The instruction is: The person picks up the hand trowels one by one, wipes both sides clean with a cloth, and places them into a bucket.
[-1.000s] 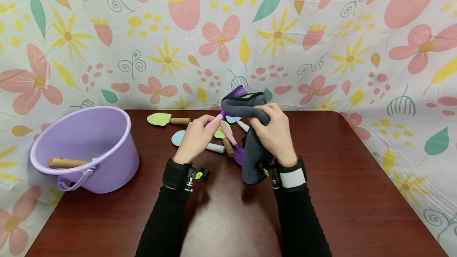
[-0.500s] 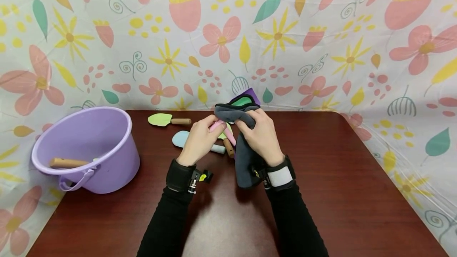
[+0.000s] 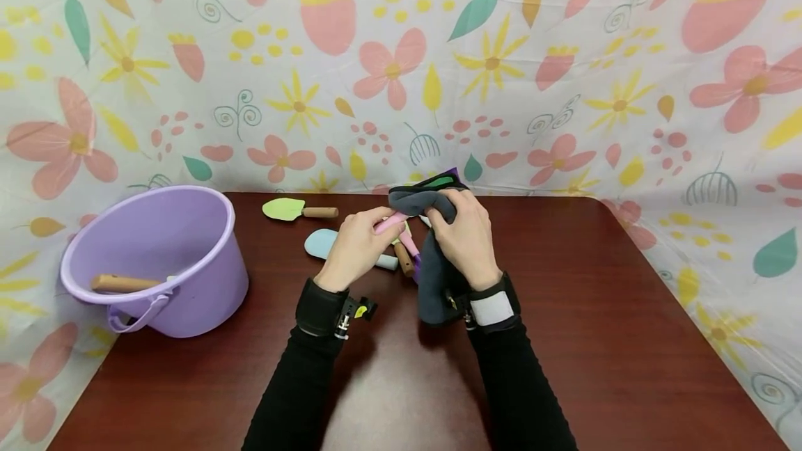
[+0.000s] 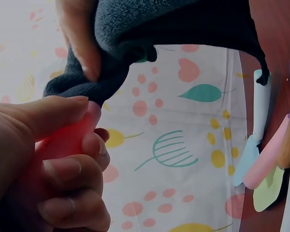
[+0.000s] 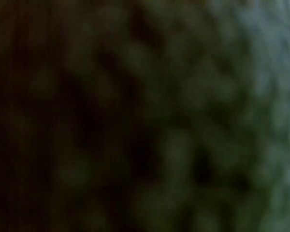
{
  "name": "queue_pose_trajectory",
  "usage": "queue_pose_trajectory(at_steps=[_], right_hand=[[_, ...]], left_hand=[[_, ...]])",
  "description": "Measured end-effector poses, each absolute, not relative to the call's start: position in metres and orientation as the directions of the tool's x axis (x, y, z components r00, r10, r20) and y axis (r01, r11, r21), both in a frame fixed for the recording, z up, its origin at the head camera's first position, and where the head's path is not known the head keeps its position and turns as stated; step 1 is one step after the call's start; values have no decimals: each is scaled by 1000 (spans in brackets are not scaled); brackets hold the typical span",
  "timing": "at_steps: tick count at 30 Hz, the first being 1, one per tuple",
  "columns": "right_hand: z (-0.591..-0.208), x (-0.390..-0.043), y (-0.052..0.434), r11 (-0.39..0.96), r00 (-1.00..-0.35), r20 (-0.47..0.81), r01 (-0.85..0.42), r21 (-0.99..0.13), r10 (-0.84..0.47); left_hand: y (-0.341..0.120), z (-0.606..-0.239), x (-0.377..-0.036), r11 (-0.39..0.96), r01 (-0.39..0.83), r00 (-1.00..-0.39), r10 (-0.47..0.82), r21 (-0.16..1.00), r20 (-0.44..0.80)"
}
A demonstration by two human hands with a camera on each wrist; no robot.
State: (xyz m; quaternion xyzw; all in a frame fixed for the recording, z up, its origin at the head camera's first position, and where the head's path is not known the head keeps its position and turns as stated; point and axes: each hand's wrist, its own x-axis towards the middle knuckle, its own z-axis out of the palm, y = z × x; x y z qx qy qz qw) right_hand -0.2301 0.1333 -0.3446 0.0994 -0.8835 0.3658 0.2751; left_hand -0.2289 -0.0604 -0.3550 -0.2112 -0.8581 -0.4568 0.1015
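Note:
My left hand [image 3: 358, 246] grips the pink handle [image 3: 390, 222] of a purple-bladed garden trowel. In the left wrist view, the thumb and curled fingers wrap round this pink handle [image 4: 70, 137]. My right hand [image 3: 462, 239] pinches a dark grey cloth [image 3: 434, 291] with black and green edging, folded over the trowel's blade. Only a purple tip [image 3: 454, 172] shows beyond it, and the cloth's lower part hangs down below the right hand. The right wrist view is dark and blurred.
Behind the hands lie a second pink-handled trowel [image 3: 410, 241], a light blue tool [image 3: 320, 243] and wooden-handled tools. A green trowel [image 3: 285, 209] lies at the table's back. The purple bucket [image 3: 216, 291] at left holds a wooden-handled tool [image 3: 125, 283].
My right hand moved left with the cloth towards the trowel's handle, then slightly back right. The left hand shifted a little right. Less of the purple blade shows now.

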Motion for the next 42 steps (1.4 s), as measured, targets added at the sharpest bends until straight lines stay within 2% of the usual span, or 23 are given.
queue_pose_trajectory(at_steps=[8,19,26,32,37,40,42], right_hand=[[-343,-232,140,729,-814,576,-352,-588,72],[-341,-233,171,703,-829,522,-250,-666,201],[-334,-231,187,690,-763,549,-194,-697,340],[-333,-230,195,614,-728,560,-244,-750,395],[-338,-232,197,519,-772,505,-271,-811,387],[-339,-233,194,371,-834,429,-298,-879,346],[-341,-234,193,228,-883,368,-310,-923,292]], left_hand=[[-61,-355,-230,496,473,-881,290,728,375],[-70,-356,-233,438,471,-874,347,766,339],[-72,-354,-240,421,467,-873,360,778,330],[-78,-352,-239,423,427,-897,306,799,317],[-81,-352,-237,403,397,-909,299,825,291],[-81,-353,-236,374,384,-909,312,844,276],[-80,-353,-235,354,380,-907,323,855,269]])
